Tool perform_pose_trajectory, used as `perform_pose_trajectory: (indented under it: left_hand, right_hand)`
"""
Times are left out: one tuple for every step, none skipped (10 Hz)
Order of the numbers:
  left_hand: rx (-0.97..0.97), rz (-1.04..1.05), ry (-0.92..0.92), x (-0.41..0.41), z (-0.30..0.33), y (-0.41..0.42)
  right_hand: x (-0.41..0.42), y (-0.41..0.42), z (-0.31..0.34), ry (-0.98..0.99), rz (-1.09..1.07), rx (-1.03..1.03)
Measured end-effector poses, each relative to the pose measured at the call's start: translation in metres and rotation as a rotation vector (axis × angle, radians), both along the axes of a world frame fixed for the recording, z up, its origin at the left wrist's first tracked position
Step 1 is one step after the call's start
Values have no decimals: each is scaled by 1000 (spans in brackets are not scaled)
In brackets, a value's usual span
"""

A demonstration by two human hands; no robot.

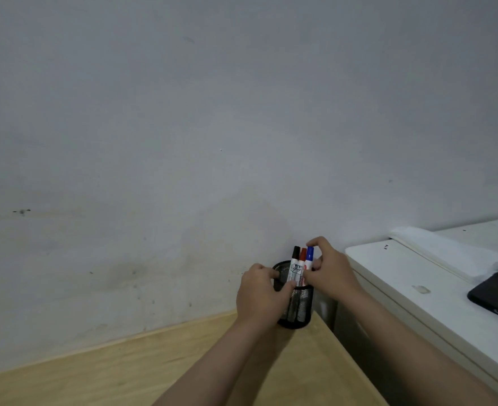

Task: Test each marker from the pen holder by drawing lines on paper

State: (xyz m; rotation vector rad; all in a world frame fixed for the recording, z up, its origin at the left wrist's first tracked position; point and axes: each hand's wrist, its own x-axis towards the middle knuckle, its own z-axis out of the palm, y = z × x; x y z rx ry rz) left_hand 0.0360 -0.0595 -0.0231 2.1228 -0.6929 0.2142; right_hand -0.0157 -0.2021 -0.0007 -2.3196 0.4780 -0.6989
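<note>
Against the stained grey wall point(124, 259), at the far corner of a pale wooden table point(124, 367), the person's left hand point(261, 294) wraps around the near side of a black mesh pen holder point(299, 306), fingers curled over its rim and thumb across the front, apparently steadying it. Three markers stand upright in the holder, close together: a black-capped marker point(295, 263), a red-capped marker point(302, 259) touching it, and a blue-capped marker point(309, 256) on the right. The right hand point(331, 271) has its fingertips closed in a pinch around the blue marker's cap, with the rest of the hand just beside the holder's rim. Further right sits a white cabinet point(403, 276) carrying a folded white cloth point(447, 253) and a dark phone point(497, 294) at the edge of view. No paper shows anywhere in the frame, and all three markers are capped and in the holder, so the task looks to be at its very start: the first marker is only being taken, and every marker remains to be tested.
</note>
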Motion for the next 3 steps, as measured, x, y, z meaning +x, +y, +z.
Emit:
perform_pose_trajectory:
  left_hand:
    - [26, -9, 19, -1, 3, 1]
    - [36, -78, 23, -5, 7, 5]
    - [24, -107, 15, -18, 15, 14]
  right_hand:
    - [2, 0, 0, 31, -14, 5]
    - [-2, 3, 7, 49, -33, 14]
    - [-20, 13, 21, -70, -100, -6]
